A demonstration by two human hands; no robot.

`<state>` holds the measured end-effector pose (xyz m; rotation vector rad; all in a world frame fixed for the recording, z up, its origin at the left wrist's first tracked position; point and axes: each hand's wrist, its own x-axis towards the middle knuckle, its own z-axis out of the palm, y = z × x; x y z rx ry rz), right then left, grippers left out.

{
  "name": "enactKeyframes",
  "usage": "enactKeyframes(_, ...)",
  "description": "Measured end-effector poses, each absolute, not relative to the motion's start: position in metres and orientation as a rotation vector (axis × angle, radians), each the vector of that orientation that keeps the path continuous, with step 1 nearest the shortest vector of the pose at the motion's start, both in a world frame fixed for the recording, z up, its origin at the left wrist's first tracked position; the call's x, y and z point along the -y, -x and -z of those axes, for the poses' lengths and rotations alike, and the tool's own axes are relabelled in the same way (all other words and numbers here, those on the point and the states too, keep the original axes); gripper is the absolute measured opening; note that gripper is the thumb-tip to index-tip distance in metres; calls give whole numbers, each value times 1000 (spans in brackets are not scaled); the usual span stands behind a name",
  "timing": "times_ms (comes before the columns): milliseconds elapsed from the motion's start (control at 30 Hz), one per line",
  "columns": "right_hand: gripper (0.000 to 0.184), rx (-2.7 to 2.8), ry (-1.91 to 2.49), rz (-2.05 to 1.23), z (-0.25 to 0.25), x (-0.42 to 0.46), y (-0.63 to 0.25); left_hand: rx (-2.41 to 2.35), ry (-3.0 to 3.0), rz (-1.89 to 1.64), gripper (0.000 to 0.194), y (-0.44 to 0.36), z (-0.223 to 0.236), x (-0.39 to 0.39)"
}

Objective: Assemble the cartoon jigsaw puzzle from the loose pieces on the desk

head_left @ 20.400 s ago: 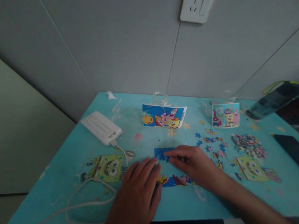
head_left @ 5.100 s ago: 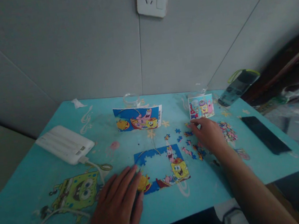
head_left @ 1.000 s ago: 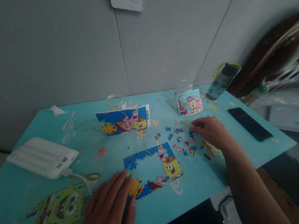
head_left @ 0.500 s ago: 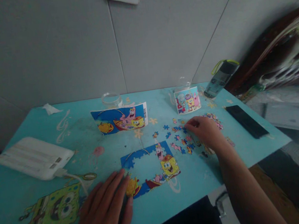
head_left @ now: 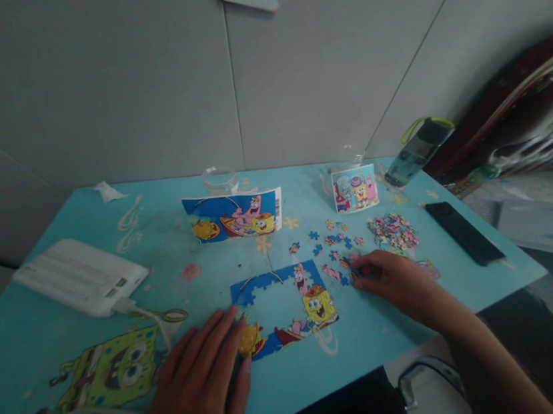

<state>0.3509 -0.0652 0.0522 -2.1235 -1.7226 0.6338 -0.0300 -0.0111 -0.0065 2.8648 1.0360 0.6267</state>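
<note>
My left hand (head_left: 194,381) lies flat with its fingers stretched out, its fingertips at the left edge of a partly joined jigsaw puzzle (head_left: 319,306). The puzzle forms a cartoon frame around a bare middle, and my fingers cover part of its left side. To the right, my right hand (head_left: 391,280) is low over the loose jigsaw pieces (head_left: 332,272). Its thumb and index finger close around a small piece at the near side of this group, mostly hidden by the fingertips. Behind the puzzle stands a picture card (head_left: 235,217) with the same boat scene.
A heap of smaller pieces (head_left: 393,231) lies at the right, before a second picture card (head_left: 355,189). Clear round containers (head_left: 220,180) stand behind the cards. A white power bank (head_left: 81,276) with a cable is at left; a dark phone (head_left: 464,232) and a bottle (head_left: 418,149) are at right.
Over the last second my right hand has come nearer, from the far pieces to the near ones, uncovering the heap. Since the earliest frame, the puzzle's right side has been joined. My left hand stays put.
</note>
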Motion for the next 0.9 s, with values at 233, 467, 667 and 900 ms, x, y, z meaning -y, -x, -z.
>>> enactKeyframes(233,20,1783,2126,-588,-52,61,-352,-1083,-2852,-590,50,28,1,14)
enactKeyframes(467,14,1774,2156,-533,-60,57,-344,-1133,-2823,-536,45,22,-9,18)
enactKeyframes(667,20,1716,1857,-850,-80,33,-285,-1171,-2769,-497,43,20,-14,20)
enactKeyframes(900,12,1718,1551,-1267,-54,-10,-215,-1191,-2657,-559,36,16,-21,22)
